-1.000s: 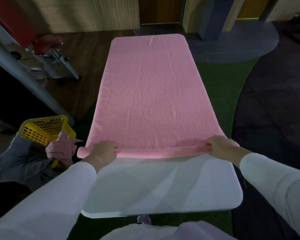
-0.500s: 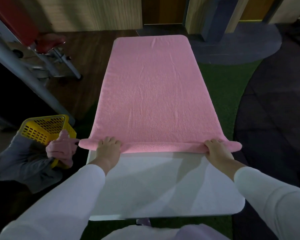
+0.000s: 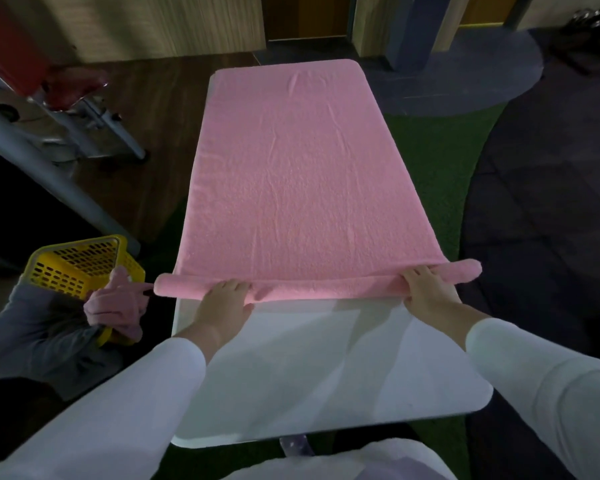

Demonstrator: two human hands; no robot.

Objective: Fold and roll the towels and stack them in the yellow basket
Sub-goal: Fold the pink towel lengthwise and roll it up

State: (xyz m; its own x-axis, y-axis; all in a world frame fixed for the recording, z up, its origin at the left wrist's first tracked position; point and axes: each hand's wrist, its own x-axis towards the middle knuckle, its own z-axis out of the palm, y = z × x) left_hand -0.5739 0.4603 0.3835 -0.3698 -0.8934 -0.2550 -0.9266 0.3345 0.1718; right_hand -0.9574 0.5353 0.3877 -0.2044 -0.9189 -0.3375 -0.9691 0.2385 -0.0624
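Atop the towel roll point(image 3: 326, 289), left hand point(image 3: 224, 301) and right hand point(image 3: 428, 287) press.

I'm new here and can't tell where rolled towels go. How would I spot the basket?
Start at the long white table under the pink towel. Look down past its left edge, beside the towel's rolled end: the yellow basket sits lower there, another person's hand at its near corner. It is the only bright yellow, hole-patterned thing around.

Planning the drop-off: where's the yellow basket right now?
Head view, lower left: the yellow basket sits left of the white table, partly hidden by another person's hand.
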